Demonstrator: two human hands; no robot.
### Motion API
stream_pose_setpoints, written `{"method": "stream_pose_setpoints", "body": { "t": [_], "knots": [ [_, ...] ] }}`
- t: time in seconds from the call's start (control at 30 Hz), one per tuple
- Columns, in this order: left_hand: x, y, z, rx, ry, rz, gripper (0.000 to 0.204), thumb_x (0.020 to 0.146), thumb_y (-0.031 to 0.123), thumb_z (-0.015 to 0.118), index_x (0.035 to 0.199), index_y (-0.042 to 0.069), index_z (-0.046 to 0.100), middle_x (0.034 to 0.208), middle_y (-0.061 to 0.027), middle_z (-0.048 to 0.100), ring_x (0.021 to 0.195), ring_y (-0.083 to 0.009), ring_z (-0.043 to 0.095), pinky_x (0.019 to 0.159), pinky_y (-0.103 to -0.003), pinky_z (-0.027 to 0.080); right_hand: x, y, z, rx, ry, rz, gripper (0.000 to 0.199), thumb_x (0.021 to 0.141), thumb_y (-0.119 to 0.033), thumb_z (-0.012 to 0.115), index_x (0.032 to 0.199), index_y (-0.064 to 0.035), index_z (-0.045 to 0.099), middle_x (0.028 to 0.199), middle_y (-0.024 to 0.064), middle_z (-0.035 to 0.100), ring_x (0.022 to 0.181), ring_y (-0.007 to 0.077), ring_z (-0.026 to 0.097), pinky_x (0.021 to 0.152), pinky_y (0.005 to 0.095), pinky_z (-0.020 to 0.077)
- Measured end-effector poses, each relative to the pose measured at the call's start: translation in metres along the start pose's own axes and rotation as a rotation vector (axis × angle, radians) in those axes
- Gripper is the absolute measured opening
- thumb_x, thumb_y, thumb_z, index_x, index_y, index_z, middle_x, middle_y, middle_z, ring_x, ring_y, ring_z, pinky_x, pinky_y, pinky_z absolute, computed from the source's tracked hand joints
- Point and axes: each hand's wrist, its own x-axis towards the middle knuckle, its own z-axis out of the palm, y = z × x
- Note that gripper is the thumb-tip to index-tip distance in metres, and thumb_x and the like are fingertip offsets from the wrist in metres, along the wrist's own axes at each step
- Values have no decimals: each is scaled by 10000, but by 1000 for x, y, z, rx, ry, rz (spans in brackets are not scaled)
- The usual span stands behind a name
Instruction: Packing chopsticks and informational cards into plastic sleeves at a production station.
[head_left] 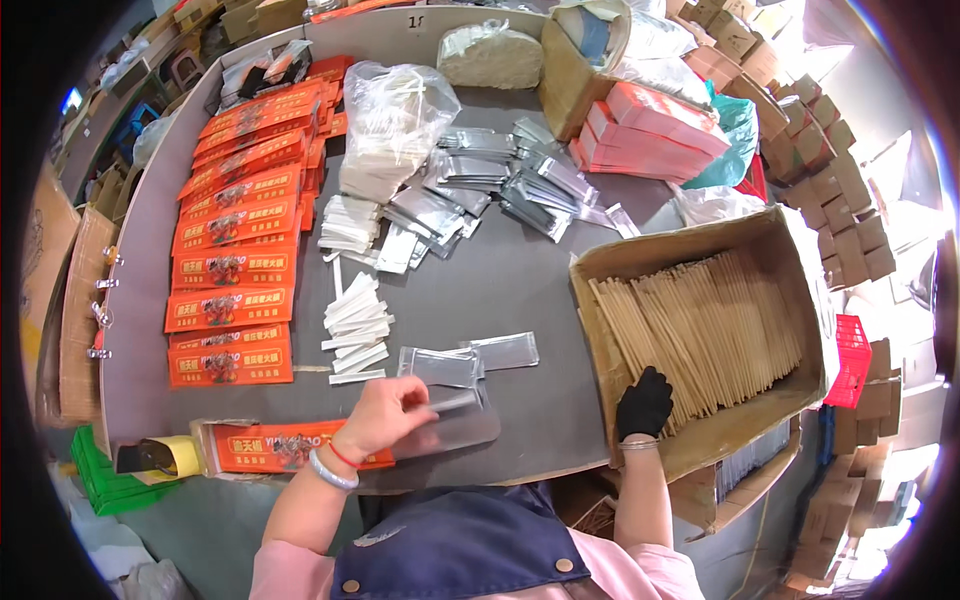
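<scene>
Right fingers [651,384], wooden sticks [715,330] alongside

Wooden sticks [715,330] lie boxed — a translucent sleeve [462,432] blurs

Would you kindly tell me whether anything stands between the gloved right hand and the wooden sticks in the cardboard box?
Nothing visible does: the right hand is at the near left corner of the cardboard box, close beside the wooden sticks, and the box is open on top. Whether it touches them I cannot tell.
</scene>
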Motion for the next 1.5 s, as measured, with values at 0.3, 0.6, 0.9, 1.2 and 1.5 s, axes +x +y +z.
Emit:
{"method": "stream_pose_setpoints", "body": {
  "t": [0.3,0.6,0.9,1.2,1.5],
  "knots": [
    [-54,-31,12,522,247,254,437,605,242,864,1005,143,718,1020,-30,616,1018,-250,545,887,-411,405,7,3,4,89,45,-29,164,889,-149,615,1027,-80,560,981,130,587,940,309,601,739,429,517],
    [-83,-41,-3,642,252,234,685,575,276,881,1181,74,634,1186,-84,589,1146,-312,495,987,-457,388,-48,-44,-62,732,-225,-953,217,861,-215,671,1075,-189,697,740,108,588,731,335,609,647,443,480],
    [-60,-33,20,633,243,273,704,576,276,873,1198,69,616,1181,-64,588,1126,-299,503,989,-443,382,-64,-128,-32,1083,-16,-1097,268,769,-170,747,1017,-77,711,834,149,679,783,343,654,694,404,524],
    [-44,-26,14,702,260,320,500,698,228,772,1168,131,634,1105,-70,577,1055,-281,517,892,-435,412,-112,-169,-90,1609,-498,-869,434,739,-159,789,1118,-41,612,1007,152,632,986,299,621,863,400,495],
    [-30,3,-99,763,248,423,136,693,61,676,823,59,633,930,-158,590,925,-354,578,791,-466,485,-54,-103,-81,950,-37,-843,569,600,-361,856,1041,-88,623,914,75,632,892,306,613,816,425,454]
  ]
}}
